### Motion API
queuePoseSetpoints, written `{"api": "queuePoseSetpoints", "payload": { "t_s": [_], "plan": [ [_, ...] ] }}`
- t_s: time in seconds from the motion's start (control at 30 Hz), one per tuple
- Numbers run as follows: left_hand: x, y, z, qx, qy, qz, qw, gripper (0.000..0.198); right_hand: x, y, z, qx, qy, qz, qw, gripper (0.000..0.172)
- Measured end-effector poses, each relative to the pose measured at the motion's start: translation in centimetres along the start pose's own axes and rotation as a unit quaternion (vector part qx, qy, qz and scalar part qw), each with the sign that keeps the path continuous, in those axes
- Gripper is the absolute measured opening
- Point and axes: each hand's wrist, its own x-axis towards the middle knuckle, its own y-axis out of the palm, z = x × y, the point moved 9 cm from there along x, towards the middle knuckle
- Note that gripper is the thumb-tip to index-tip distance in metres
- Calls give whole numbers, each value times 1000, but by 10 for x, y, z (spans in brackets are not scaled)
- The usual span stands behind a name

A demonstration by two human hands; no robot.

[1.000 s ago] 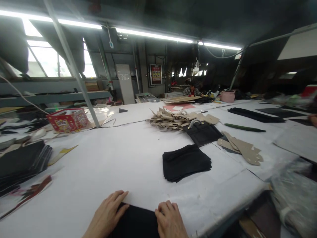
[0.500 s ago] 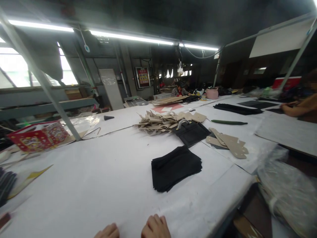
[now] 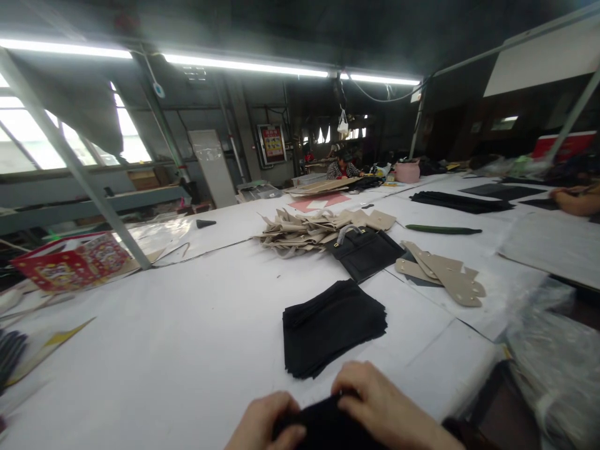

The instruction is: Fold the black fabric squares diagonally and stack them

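Note:
At the bottom edge, a piece of black fabric [image 3: 325, 425] is held between both my hands, its lower part cut off by the frame. My left hand [image 3: 269, 422] grips its left side, thumb and fingers closed on it. My right hand [image 3: 370, 400] pinches its upper right edge with bent fingers. Just beyond them lies a stack of black fabric pieces [image 3: 332, 328] on the white table [image 3: 178, 350]. Behind that stack rests a flat black bag panel [image 3: 368, 253] with a grey handle.
Beige strips [image 3: 300, 232] lie heaped behind the panel. Beige straps [image 3: 443, 275] and a green cucumber-like thing [image 3: 443, 230] are to the right. A red box [image 3: 72, 262] stands left beside a metal pole [image 3: 100, 181]. A co-worker's arm [image 3: 579, 200] shows at far right; another person [image 3: 344, 169] sits behind.
My hands have come further into view and moved right, now holding black fabric. Half a second ago only their bent fingers showed at the bottom. The view has shifted slightly.

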Motion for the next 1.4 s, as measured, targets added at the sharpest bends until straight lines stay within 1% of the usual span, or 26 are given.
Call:
{"api": "queuePoseSetpoints", "payload": {
  "t_s": [0.07, 0.1, 0.17, 0.23, 0.27, 0.37, 0.43, 0.5, 0.57, 0.6, 0.63, 0.73, 0.8, 0.9, 1.0, 1.1, 1.17, 1.27, 1.33, 1.4],
  "plan": [
    [37, -12, -31, -4, 23, -65, 998, 12, 32, -39, -30, -48, 22, 8, 999, 23],
    [56, -19, -43, 15, 33, -101, 994, 12, 49, -53, -43, -89, 27, 16, 996, 21],
    [91, -33, -61, 87, 50, -175, 979, 8, 84, -67, -69, -170, 36, 26, 985, 17],
    [122, -44, -69, 158, 59, -224, 960, 6, 113, -66, -90, -209, 41, 26, 977, 14],
    [136, -47, -69, 188, 56, -234, 952, 6, 125, -61, -100, -217, 42, 22, 975, 13],
    [168, -53, -58, 247, 19, -226, 942, 7, 149, -41, -122, -233, 40, 14, 972, 15],
    [182, -56, -49, 258, -6, -212, 942, 20, 157, -30, -132, -239, 37, 7, 970, 16],
    [194, -59, -42, 254, -22, -195, 947, 44, 159, -24, -139, -240, 33, -1, 970, 16],
    [207, -57, -37, 245, -34, -158, 956, 68, 159, -21, -143, -238, 31, -9, 971, 14],
    [214, -56, -35, 240, -40, -135, 961, 77, 158, -22, -145, -236, 30, -13, 971, 14],
    [220, -53, -33, 234, -47, -112, 965, 81, 157, -22, -145, -235, 30, -17, 971, 13],
    [238, -49, -29, 224, -71, -57, 970, 76, 156, -25, -145, -231, 28, -26, 972, 12],
    [248, -49, -25, 218, -87, -35, 971, 73, 155, -27, -143, -232, 26, -30, 972, 11],
    [259, -48, -16, 204, -108, -10, 973, 76, 154, -31, -141, -235, 29, -45, 970, 9],
    [268, -47, -7, 191, -120, 2, 974, 79, 150, -36, -140, -234, 42, -73, 969, 9],
    [272, -46, -2, 182, -124, -6, 975, 81, 144, -40, -140, -227, 61, -102, 967, 12],
    [273, -45, -1, 176, -125, -7, 976, 80, 139, -42, -140, -223, 76, -124, 964, 20],
    [273, -42, -4, 165, -123, 1, 979, 74, 127, -44, -142, -219, 104, -158, 957, 40],
    [271, -41, -7, 154, -118, 1, 981, 71, 115, -45, -147, -195, 131, -193, 953, 52],
    [269, -42, -11, 135, -111, -6, 985, 70, 96, -47, -153, -146, 164, -242, 945, 57]
  ]
}}
